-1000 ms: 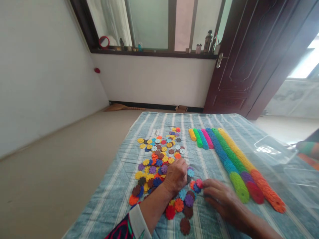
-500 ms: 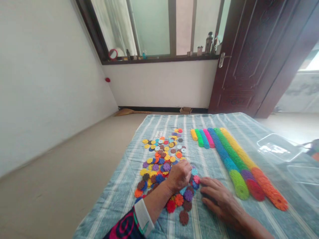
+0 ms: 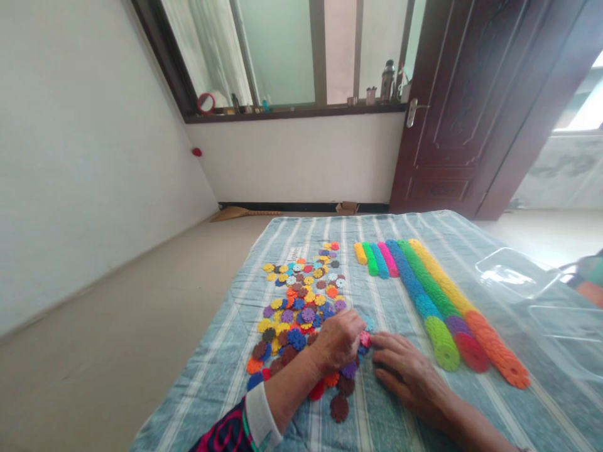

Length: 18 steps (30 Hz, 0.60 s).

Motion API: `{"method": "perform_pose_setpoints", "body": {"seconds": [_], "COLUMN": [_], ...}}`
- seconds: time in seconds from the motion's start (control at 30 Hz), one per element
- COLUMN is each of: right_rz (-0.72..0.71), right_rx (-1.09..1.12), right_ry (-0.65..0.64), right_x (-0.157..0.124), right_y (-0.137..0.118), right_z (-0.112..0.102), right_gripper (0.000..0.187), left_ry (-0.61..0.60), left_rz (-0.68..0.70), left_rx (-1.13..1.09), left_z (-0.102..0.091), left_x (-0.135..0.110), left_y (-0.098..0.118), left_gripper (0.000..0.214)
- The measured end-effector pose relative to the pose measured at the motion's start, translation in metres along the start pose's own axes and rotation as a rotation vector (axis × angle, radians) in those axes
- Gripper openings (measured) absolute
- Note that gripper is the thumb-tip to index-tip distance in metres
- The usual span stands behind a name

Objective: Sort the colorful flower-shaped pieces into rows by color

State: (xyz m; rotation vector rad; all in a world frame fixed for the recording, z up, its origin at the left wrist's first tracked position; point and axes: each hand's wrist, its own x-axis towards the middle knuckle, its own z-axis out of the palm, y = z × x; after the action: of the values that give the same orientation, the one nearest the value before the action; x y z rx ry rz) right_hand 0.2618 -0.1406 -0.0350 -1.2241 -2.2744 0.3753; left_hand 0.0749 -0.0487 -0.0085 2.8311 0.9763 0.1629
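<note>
A person's right hand pinches a pink snowflake disc at its fingertips, low over the striped blue cloth. The left hand curls over the loose pile of coloured discs and meets the disc; whether its grip is closed cannot be told. Stacked disc rows lie nearby.

Short disc rods: four; long disc rods: three; clear tubs at 3 o'clock: two; loose discs: dozens, overlapping, untallied.
</note>
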Motion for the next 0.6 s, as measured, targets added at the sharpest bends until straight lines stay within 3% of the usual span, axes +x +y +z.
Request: {"method": "perform_pose_setpoints", "body": {"seconds": [0.3,0.6], "right_rz": [-0.007,0.021], "right_rx": [0.072,0.057], "right_ry": [0.041,0.093], "right_x": [0.003,0.012], "right_y": [0.002,-0.005], "right_z": [0.001,-0.004], "right_gripper": [0.017,0.014], "left_ry": [-0.01,0.082], "left_rz": [0.13,0.118], "left_rx": [-0.178,-0.267], "left_z": [-0.002,-0.007], "left_x": [-0.002,-0.001], "left_y": [0.012,0.01], "left_gripper": [0.02,0.015]}}
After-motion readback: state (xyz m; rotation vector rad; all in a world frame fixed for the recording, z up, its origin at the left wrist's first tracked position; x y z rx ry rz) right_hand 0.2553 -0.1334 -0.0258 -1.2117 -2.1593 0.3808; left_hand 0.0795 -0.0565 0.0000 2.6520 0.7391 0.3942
